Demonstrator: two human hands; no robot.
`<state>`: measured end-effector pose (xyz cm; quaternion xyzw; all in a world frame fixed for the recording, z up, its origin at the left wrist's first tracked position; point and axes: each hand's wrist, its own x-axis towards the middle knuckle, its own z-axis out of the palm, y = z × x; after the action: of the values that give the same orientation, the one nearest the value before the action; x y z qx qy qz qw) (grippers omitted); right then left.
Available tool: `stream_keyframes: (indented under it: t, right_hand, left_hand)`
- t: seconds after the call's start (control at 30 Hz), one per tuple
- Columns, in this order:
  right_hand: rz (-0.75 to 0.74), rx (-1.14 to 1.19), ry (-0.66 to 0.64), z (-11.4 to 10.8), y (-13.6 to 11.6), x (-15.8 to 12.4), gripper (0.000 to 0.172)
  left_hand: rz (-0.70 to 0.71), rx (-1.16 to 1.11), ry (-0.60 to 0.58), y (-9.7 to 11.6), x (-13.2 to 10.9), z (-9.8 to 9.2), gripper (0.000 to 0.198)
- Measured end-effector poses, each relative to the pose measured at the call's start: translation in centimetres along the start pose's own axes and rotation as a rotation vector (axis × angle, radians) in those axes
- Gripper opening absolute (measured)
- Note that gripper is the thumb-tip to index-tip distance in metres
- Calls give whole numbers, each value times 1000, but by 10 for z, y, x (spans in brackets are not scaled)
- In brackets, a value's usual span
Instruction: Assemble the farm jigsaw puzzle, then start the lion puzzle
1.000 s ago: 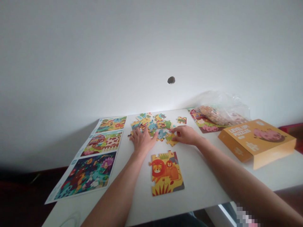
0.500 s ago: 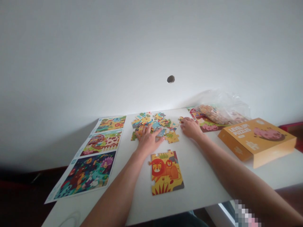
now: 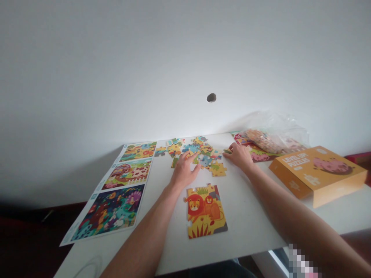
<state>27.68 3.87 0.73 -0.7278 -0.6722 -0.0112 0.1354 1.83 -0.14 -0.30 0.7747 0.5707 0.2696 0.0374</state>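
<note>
As pieces (image 3: pixel 160 151) left of the pile (image 3: pixel 192 148) lie newly uncovered, likely easier to tell apart, the left hand (image 3: pixel 184 170) holds its fingers apart over the middle. Bright and notched, the lion block (image 3: pixel 207 212) lies nearer on the surface (image 3: pixel 246 216). The right hand (image 3: pixel 240 155) touches another piece (image 3: pixel 227 151); whether clamped, one cannot tell.

Hands (image 3: pixel 184 172) and forearms (image 3: pixel 149 227) bare; dark bluish garment (image 3: pixel 224 269), only partly visible.

Left grip (image 3: pixel 184 170) reaches forward, loosely spread; right grip (image 3: pixel 241 155) curls downward.
</note>
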Motion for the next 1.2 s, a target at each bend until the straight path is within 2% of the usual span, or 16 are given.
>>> stream_keyframes:
  t: [0.03,0.1,0.2,0.27,0.33,0.43,0.5,0.57,0.67,0.77,0.93,1.1,1.2]
  right_hand:
    - [25,-1,-1,1,0,0,42]
    - [55,2,6,3,1,1,43]
    - [84,58,21,6,3,3,42]
    - [98,152,47,7,2,3,40]
    - [69,279,64,6,-5,-1,39]
    - [-146,427,15,6,-29,-17,38]
    - [-428,420,-44,5,-47,-30,36]
    - [-646,396,-76,5,-59,-40,35]
    - [-751,394,-111,4,-58,-43,42]
    - [-769,354,-133,4,-40,-34,57]
    - [-647,299,-117,10,-18,-20,47]
    - [-496,211,-51,9,-19,-16,37]
    - [-497,199,-7,4,-25,-21,39]
  left_hand:
    - [-16,1,26,0,1,-1,42]
    - [-134,80,66,-1,1,-2,39]
    - [-321,244,42,-3,0,-3,44]
    - [-308,268,2,-4,-1,-1,46]
    - [-237,241,-17,-4,-1,2,45]
    - [-151,165,-12,-4,1,5,42]
    - [-94,113,-6,-3,2,5,43]
    - [-33,86,-26,0,1,4,44]
    - [6,121,-108,4,-2,2,46]
    - [-53,166,-167,5,-5,1,48]
    - [-219,183,-143,0,-1,-2,48]
    - [-421,205,-75,-6,3,-5,50]
    - [-432,212,-86,-6,2,-5,49]
